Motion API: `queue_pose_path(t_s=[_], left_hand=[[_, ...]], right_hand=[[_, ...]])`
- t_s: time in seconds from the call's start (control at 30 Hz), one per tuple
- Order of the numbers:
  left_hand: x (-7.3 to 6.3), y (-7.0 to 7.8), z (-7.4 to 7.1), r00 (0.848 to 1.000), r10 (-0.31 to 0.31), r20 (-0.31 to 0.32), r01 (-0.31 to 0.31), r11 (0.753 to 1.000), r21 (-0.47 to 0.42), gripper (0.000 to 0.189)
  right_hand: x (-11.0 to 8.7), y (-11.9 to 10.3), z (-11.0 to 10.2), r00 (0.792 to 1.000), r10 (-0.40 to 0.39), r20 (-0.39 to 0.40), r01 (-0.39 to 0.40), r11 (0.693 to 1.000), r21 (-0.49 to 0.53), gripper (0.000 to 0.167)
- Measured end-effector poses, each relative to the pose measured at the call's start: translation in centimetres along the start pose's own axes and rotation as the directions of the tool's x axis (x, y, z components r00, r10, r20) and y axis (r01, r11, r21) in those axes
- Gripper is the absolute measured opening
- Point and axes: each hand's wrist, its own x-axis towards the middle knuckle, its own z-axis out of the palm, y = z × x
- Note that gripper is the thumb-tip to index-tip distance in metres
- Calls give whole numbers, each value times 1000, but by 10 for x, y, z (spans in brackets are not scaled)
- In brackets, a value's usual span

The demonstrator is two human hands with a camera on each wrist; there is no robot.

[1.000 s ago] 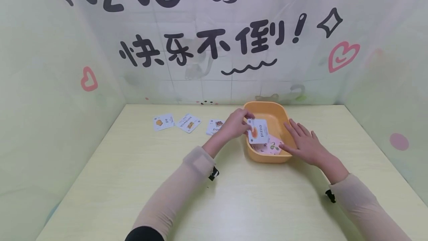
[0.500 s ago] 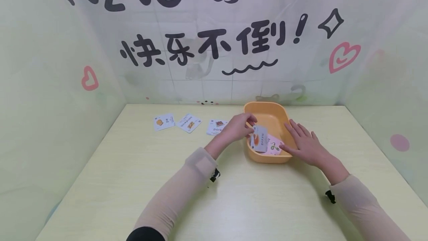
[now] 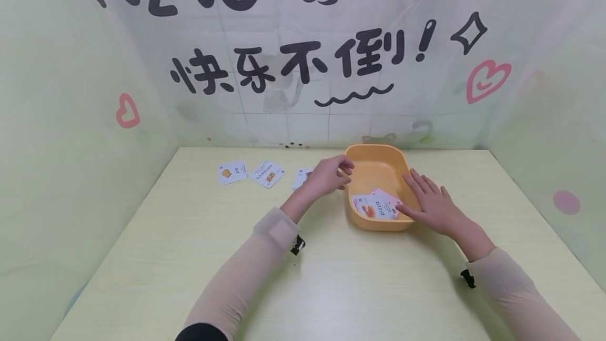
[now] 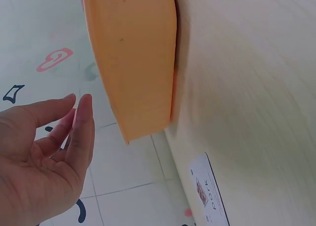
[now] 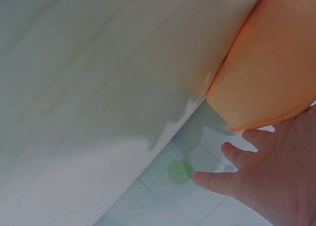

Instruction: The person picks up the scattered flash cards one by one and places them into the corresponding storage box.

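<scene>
An orange plastic basket (image 3: 380, 224) stands toward the back right of the table. Inside, near its front wall, lies a white pizza card (image 3: 382, 209) over a pink card (image 3: 389, 195). My left hand (image 3: 331, 175) hovers just outside the basket's left rim, fingers loosely bent and holding nothing; the left wrist view shows the palm bare. Across the basket, my right hand (image 3: 435, 208) rests at the right rim with its fingers spread. Left of the left hand lies a pork card (image 4: 208, 190), partly hidden by that hand in the head view.
Further left on the table lie a sandwich card (image 3: 268, 174) and a pie card (image 3: 232, 172). Behind the table hangs a printed cloth backdrop (image 3: 284, 93) with large black lettering, and similar cloth walls rise at both sides.
The left hand has let go of the pizza card, which now lies flat in the basket over the pink card. That hand has drawn back left past the rim. The right hand stays put.
</scene>
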Motion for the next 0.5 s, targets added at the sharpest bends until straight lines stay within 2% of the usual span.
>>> queue_pose_path(t_s=[0.2, 0.5], left_hand=[[-1, -8, -13, 999, 15, -48, -14, 1000, 14, 32], [0, -28, -36, 995, -19, -100, 22, 1000, 20, 33]], right_hand=[[-1, -2, -2, 1000, 0, 4, 0, 1000, 4, 90], [-1, -3, -3, 1000, -1, 2, 1, 1000, 5, 90]])
